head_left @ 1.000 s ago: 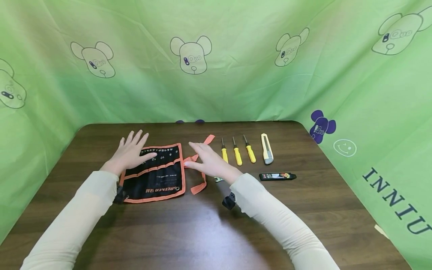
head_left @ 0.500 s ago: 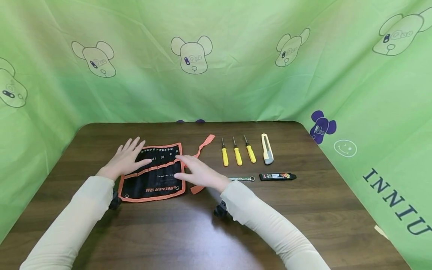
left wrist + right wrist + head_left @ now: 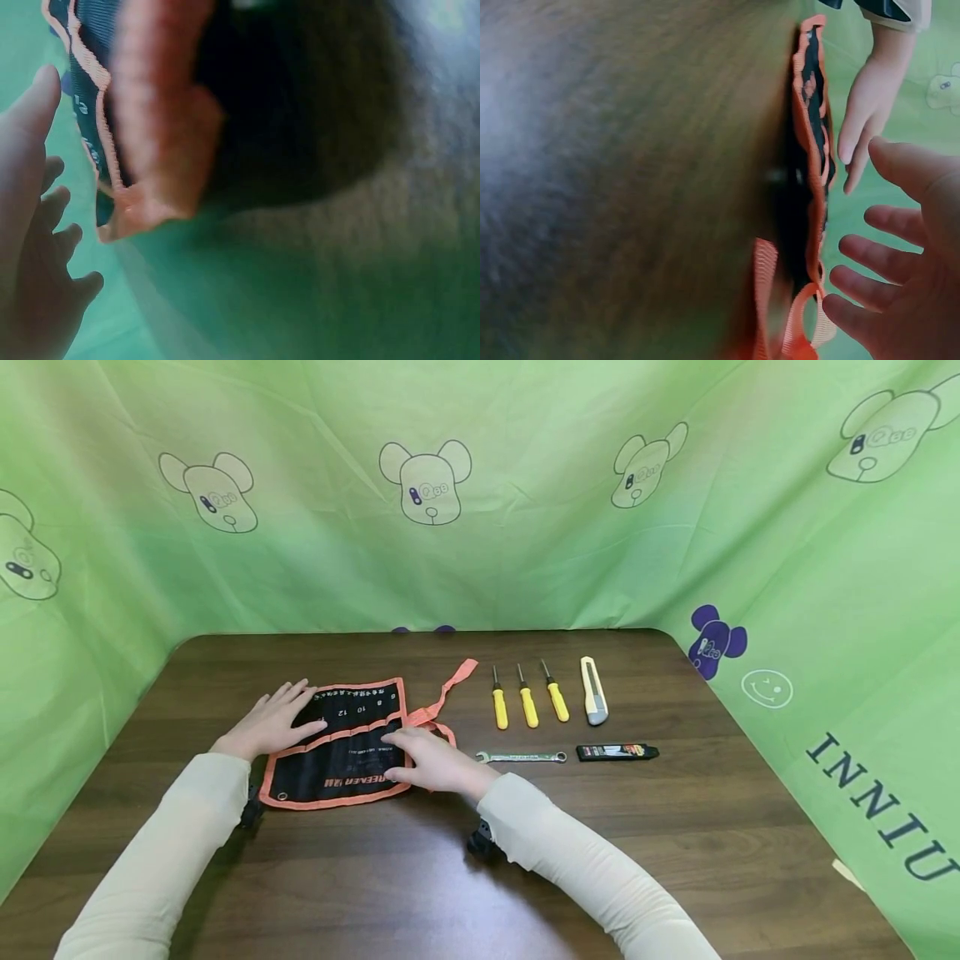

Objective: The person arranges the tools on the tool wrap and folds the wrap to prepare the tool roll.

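A black tool roll (image 3: 315, 774) with orange edging and a row of pockets lies spread on the table. Over its left side is my left hand (image 3: 273, 722), fingers extended and thumb pointing toward the pockets. My right hand (image 3: 435, 762) hovers at the roll's right edge, fingers loosely extended and holding nothing. In the right wrist view, a gap shows between the right fingers (image 3: 881, 259) and the roll's orange edge (image 3: 814, 187). The left wrist view has the left hand (image 3: 30, 225) beside the roll's blurred edge. Orange tie straps (image 3: 453, 681) trail from the roll's right side, partly behind the right hand.
Right of the roll lie three yellow-handled screwdrivers (image 3: 528, 706), a utility knife (image 3: 592, 693), a combination wrench (image 3: 522, 757) and a slim black case (image 3: 617, 752). Green printed cloth (image 3: 480, 568) hangs behind the wooden table (image 3: 360, 893).
My right hand has moved left and nearer, down along the roll's right edge, uncovering the wrench. The left hand has shifted slightly left and nearer. The roll stays in place.
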{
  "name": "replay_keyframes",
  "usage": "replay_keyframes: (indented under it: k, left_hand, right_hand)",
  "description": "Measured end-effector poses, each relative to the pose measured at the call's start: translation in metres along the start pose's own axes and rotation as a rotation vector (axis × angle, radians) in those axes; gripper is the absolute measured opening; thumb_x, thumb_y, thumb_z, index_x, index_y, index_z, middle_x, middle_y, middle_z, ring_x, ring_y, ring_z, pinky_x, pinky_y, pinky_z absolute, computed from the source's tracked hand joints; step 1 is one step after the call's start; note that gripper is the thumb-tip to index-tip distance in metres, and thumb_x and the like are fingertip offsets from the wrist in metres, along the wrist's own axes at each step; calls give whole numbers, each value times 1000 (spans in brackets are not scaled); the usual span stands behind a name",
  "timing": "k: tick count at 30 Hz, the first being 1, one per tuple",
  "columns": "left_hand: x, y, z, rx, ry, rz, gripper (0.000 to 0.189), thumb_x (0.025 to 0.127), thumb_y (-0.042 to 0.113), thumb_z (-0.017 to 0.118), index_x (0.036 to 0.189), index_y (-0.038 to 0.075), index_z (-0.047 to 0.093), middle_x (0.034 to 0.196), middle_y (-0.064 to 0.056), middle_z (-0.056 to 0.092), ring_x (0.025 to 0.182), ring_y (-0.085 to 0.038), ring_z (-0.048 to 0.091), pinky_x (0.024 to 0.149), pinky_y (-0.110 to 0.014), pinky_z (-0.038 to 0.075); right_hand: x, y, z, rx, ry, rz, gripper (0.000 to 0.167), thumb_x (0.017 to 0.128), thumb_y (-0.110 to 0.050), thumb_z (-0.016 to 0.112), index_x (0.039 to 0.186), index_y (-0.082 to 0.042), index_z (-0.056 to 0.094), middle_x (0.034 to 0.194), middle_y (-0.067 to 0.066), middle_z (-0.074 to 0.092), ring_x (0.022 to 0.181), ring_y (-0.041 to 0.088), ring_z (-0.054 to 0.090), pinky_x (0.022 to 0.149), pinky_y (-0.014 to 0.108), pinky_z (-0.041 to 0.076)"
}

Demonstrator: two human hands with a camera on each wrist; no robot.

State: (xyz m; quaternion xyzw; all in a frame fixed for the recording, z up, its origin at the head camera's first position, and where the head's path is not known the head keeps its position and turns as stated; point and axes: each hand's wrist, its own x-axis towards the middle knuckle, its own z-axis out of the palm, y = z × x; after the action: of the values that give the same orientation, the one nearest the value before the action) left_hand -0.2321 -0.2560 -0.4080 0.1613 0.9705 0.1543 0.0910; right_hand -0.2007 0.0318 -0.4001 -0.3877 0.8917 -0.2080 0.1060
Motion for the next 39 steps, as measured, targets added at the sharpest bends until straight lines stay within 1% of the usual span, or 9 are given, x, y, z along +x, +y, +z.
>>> replay_keyframes:
  k: [5, 8, 10, 14, 19, 24, 31, 39]
  left_hand:
    - [4, -4, 7, 4, -28, -22, 77, 94, 49, 43, 144, -3, 19, 147, -28, 13, 134, -44, 5, 101, -62, 4]
    - [5, -6, 9, 13, -37, -31, 77, 94, 50, 42, 144, -3, 20, 146, -28, 15, 134, -43, 4, 101, -63, 4]
    - [6, -6, 9, 14, -33, -31, 77, 93, 51, 42, 144, -4, 22, 146, -28, 16, 134, -44, 4, 101, -63, 4]
    - [6, -7, 11, 18, -31, -36, 78, 93, 52, 42, 143, -4, 22, 146, -28, 16, 134, -44, 4, 100, -64, 5]
    - [5, -7, 13, 17, -36, -46, 78, 93, 52, 42, 144, -4, 21, 146, -28, 15, 134, -43, 3, 100, -64, 6]
    - [5, -6, 15, 26, -24, -50, 78, 93, 51, 42, 143, -4, 22, 146, -28, 16, 134, -44, 5, 100, -65, 6]
    - [1, -3, 16, 42, -37, -98, 79, 93, 53, 41, 143, -5, 22, 145, -31, 15, 133, -46, 6, 100, -64, 7]
    - [-3, 1, 15, 54, -40, -135, 77, 94, 50, 41, 142, -6, 23, 145, -30, 15, 132, -47, 7, 100, -64, 10]
  right_hand:
    - [-1, 1, 8, -120, -9, -4, 44, 88, -30, 63, 125, -7, 56, 124, 9, 53, 116, 21, 47, 98, 31, 36]
    - [-1, 1, 10, -181, -9, -4, 39, 87, -30, 64, 120, -9, 61, 120, 7, 55, 114, 20, 48, 96, 31, 37]
    - [-2, 2, 11, -203, -14, -4, 37, 87, -30, 64, 118, -10, 63, 119, 7, 55, 113, 20, 48, 96, 32, 37]
    - [-1, 3, 12, -231, -22, -9, 35, 87, -31, 64, 116, -12, 65, 119, 7, 55, 113, 20, 47, 95, 33, 38]
    - [-1, 3, 14, -258, -24, -24, 33, 87, -31, 64, 114, -12, 65, 114, 5, 57, 108, 19, 49, 93, 32, 39]
    - [-1, 2, 13, -279, -25, -36, 31, 87, -31, 64, 113, -13, 65, 112, 4, 57, 106, 18, 50, 92, 34, 40]
    - [1, 4, 14, -325, -18, -53, 30, 87, -32, 64, 111, -15, 66, 109, 2, 58, 105, 17, 51, 91, 35, 39]
    - [3, 7, 9, -338, -14, -44, 28, 89, -34, 61, 110, -16, 65, 110, 2, 58, 110, 19, 49, 97, 40, 35]
